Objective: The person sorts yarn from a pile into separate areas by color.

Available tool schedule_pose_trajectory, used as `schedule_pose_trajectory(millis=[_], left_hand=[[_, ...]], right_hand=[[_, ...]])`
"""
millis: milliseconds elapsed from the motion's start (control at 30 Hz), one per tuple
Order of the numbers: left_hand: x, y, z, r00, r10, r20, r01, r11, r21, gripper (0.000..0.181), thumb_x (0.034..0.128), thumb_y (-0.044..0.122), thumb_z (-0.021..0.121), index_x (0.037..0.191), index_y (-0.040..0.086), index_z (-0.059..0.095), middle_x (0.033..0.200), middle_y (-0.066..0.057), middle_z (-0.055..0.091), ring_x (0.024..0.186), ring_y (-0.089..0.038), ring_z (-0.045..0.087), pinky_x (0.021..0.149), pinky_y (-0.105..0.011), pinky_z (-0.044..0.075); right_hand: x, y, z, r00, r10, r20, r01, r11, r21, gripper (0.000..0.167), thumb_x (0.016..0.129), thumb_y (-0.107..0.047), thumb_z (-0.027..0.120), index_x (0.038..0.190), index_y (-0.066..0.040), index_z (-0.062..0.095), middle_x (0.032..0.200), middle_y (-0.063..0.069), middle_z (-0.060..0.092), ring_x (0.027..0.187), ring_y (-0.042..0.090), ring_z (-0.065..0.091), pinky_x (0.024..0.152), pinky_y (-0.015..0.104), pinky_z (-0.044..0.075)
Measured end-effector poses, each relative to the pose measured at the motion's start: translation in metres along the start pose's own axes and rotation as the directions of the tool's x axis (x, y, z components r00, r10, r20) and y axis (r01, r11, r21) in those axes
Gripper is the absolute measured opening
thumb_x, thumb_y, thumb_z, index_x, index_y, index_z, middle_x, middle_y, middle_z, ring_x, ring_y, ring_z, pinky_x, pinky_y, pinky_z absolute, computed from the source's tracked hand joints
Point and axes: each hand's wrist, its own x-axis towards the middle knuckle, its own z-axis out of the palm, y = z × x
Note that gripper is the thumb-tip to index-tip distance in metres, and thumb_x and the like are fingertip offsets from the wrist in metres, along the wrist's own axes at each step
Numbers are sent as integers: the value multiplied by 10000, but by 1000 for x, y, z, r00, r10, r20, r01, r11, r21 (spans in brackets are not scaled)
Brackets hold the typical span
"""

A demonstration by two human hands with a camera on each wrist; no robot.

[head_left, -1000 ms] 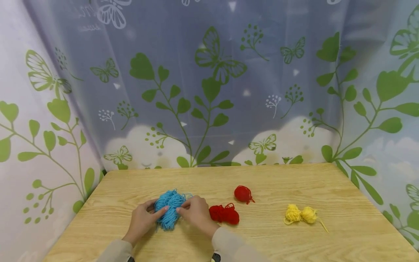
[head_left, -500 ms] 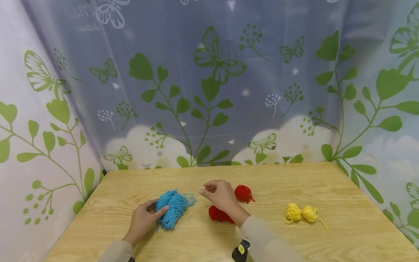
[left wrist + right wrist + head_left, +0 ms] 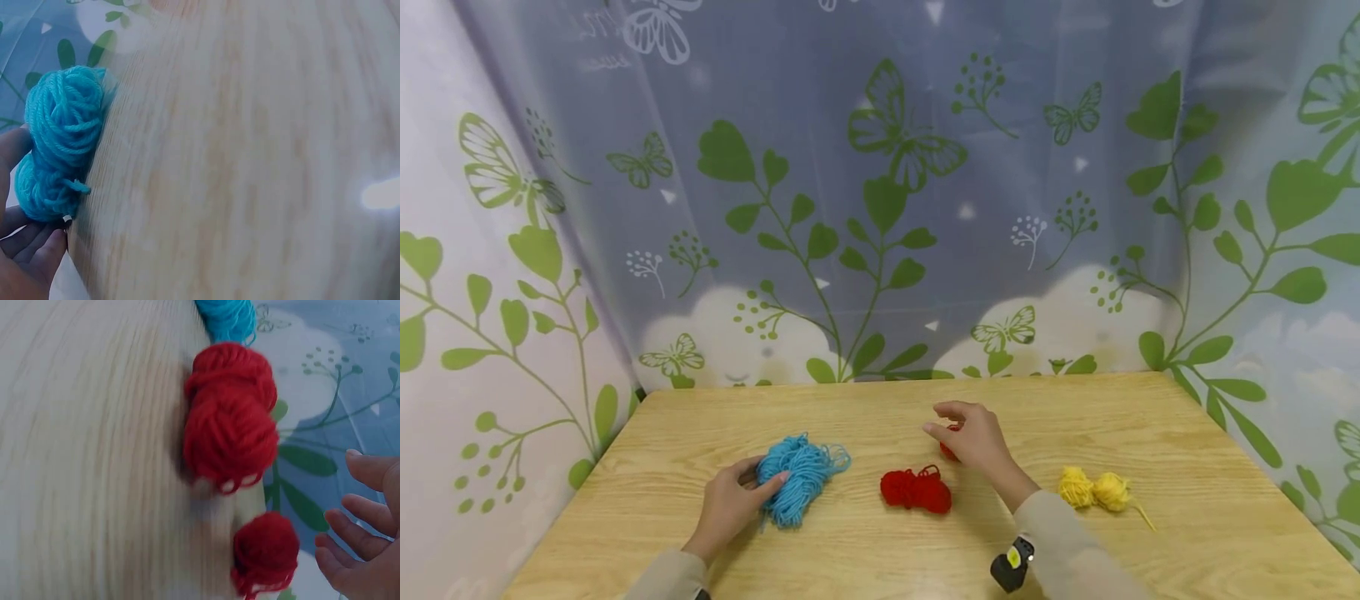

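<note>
A bundle of blue yarn [image 3: 797, 479], tied in the middle with loose loops at its right end, lies on the wooden table in the head view. My left hand [image 3: 733, 504] holds its left side, thumb on top and fingers behind. The left wrist view shows the blue yarn [image 3: 65, 119] with fingers about its lower end. My right hand [image 3: 977, 437] is over a small red yarn ball [image 3: 949, 446] and partly hides it. Its fingers are relaxed with nothing between them, apart from the red ball [image 3: 265, 553] in the right wrist view.
A red yarn bundle [image 3: 916, 490] tied in the middle lies between the hands. Further right is a yellow yarn bundle [image 3: 1093, 489] with a loose tail. A printed curtain [image 3: 910, 250] stands behind the wooden table [image 3: 842, 558].
My right hand has let go of the blue yarn and moved right, over the red bundle, to the small red ball. My left hand stays on the blue yarn.
</note>
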Motion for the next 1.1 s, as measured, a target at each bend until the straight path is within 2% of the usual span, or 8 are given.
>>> schedule_pose_trajectory(millis=[167, 267, 467, 867, 1100], left_hand=[[1, 0, 0, 1000, -8, 6, 8, 1000, -5, 680, 794, 407, 774, 1246, -68, 593, 1186, -268, 625, 1096, -353, 622, 849, -364, 546], [0, 1, -1, 1000, 1, 3, -1, 1000, 2, 671, 801, 401, 769, 1246, -69, 592, 1180, -270, 627, 1093, -354, 623, 848, -364, 547], [-1, 3, -1, 1000, 3, 7, -3, 1000, 5, 673, 806, 401, 764, 1249, -74, 588, 1180, -275, 625, 1096, -362, 619, 845, -363, 549], [-1, 2, -1, 1000, -17, 6, 17, 1000, -2, 669, 809, 411, 758, 1256, -59, 590, 1198, -266, 618, 1110, -365, 609, 874, -378, 537], [0, 6, -6, 999, -9, 37, 9, 1000, -13, 727, 824, 461, 723, 1309, -51, 546, 1283, -246, 577, 1170, -363, 574, 932, -419, 504]], right_hand=[[-1, 23, -7, 998, 59, 8, -59, 998, -9, 403, 835, -189, 754, 1176, 7, 668, 1172, 166, 665, 1117, 365, 594, 927, 477, 493], [-2, 33, -8, 993, 113, 33, -112, 994, -4, 443, 824, -179, 764, 1194, 35, 647, 1161, 183, 661, 1083, 360, 603, 896, 453, 509], [-3, 45, -6, 985, 163, 65, -162, 987, -21, 461, 805, -135, 774, 1204, 48, 631, 1113, 191, 666, 995, 309, 627, 831, 409, 529], [1, 47, -6, 979, 186, 81, -183, 982, -44, 405, 808, -129, 771, 1149, 56, 654, 1053, 151, 680, 949, 275, 629, 805, 399, 532], [0, 47, -5, 979, 187, 79, -184, 982, -39, 392, 810, -121, 767, 1141, 61, 658, 1055, 165, 680, 942, 278, 628, 804, 402, 533]])
